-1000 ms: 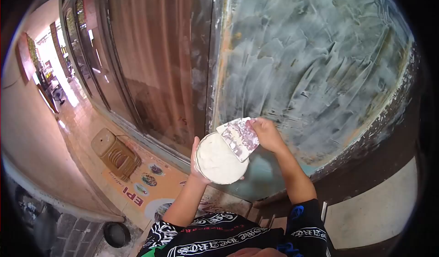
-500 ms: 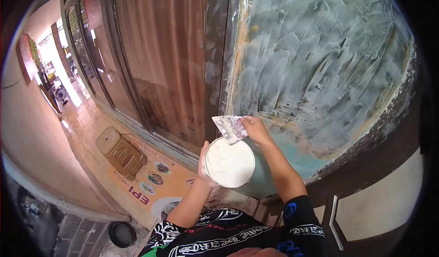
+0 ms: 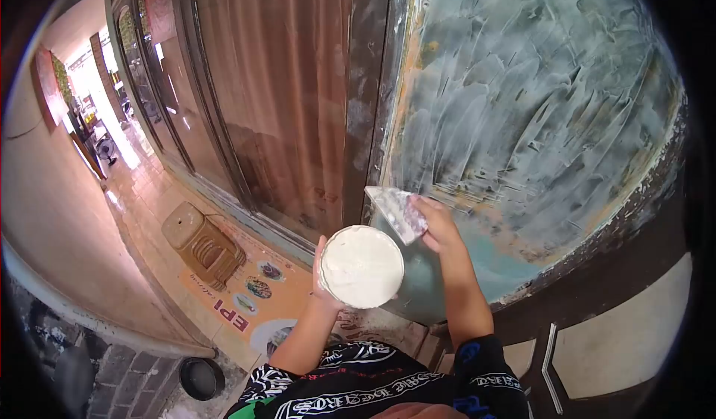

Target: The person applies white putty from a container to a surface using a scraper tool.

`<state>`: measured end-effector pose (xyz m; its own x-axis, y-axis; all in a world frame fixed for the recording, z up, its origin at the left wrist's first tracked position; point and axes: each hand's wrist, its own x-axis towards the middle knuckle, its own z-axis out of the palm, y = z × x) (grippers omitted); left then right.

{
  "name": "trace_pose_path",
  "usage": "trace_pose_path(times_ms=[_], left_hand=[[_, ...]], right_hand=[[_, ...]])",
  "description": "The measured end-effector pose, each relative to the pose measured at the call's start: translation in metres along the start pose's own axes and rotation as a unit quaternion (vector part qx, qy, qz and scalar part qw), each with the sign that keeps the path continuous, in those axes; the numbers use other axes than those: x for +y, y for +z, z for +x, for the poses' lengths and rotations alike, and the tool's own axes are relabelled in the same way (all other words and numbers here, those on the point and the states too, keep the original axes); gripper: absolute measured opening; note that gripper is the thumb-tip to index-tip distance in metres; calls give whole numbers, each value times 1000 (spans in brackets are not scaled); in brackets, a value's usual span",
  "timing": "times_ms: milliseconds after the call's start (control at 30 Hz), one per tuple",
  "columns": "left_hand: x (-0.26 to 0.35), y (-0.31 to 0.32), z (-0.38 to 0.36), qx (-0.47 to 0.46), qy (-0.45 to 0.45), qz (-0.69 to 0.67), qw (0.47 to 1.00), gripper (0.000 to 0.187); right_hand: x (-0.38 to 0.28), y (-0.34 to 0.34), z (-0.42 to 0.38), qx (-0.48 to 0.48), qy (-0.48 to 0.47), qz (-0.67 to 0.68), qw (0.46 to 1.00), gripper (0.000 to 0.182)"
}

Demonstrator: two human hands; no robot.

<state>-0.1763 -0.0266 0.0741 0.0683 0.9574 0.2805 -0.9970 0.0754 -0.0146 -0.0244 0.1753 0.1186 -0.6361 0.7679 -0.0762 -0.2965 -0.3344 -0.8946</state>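
My left hand (image 3: 325, 279) holds a round container (image 3: 362, 267) from its left side and below; pale, creamy paste fills it. My right hand (image 3: 436, 223) grips a flat scraper (image 3: 400, 211) smeared with whitish paste, its edge angled down just above and right of the container, apart from it. Beyond my hands stands a wall panel (image 3: 522, 105) covered in uneven grey-white strokes over blue-green, with bare orange patches along its left edge and bottom.
Left of the panel is a dark-framed window (image 3: 276, 98) with a brown curtain behind it. A brown plastic stool (image 3: 195, 244) stands on the tiled floor beside an orange printed banner (image 3: 246, 299). A black round tub (image 3: 201, 379) sits at the lower left.
The scraper has moved off the container's rim, up and to the right, and turned in my right hand. The container has shifted slightly left in view.
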Motion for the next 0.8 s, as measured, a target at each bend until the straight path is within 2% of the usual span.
trace_pose_path(times_ms=[33,100,167,200,233,333,400,433,500,567,600,633,700,733,767,800], left_hand=[[2,-2,2,17,7,30,999,82],[1,2,7,36,11,70,997,80],[-2,8,12,48,-1,65,997,81],[-3,10,13,60,-12,60,996,83],[-4,10,14,29,-24,31,999,82],[-5,-4,13,25,-32,47,998,82],[-5,-9,12,62,-26,26,997,81],[-5,-9,11,85,-19,65,994,80],[-1,-9,8,29,-32,-25,999,81],[3,-4,7,47,-27,11,999,81],[6,-2,7,64,-24,48,997,81],[8,0,7,72,-30,50,996,82],[9,8,5,42,-33,-110,993,81],[9,9,6,41,-32,-110,993,81],[9,9,6,22,-25,-51,998,81],[8,9,6,2,-17,8,1000,80]], right_hand=[[-2,3,-7,-42,3,-14,999,24],[0,5,-13,-52,19,-23,998,23],[9,-2,-6,-93,36,-100,990,22],[13,-3,-4,-78,25,-101,992,23],[14,-6,1,-76,23,-101,992,23],[20,-23,19,20,66,-163,984,21],[22,-33,20,45,64,-145,986,19],[22,-33,20,67,62,-127,988,18],[23,-24,12,84,46,-95,991,16],[23,-15,1,77,-24,-12,997,22],[18,-17,-4,3,-38,6,999,17],[20,-14,-8,1,-36,6,999,17],[19,-4,-21,53,-156,-36,986,12],[16,-7,-27,71,-189,-136,970,12],[19,-6,-30,70,-189,-136,970,12],[23,-5,-34,94,-283,-230,927,11]])
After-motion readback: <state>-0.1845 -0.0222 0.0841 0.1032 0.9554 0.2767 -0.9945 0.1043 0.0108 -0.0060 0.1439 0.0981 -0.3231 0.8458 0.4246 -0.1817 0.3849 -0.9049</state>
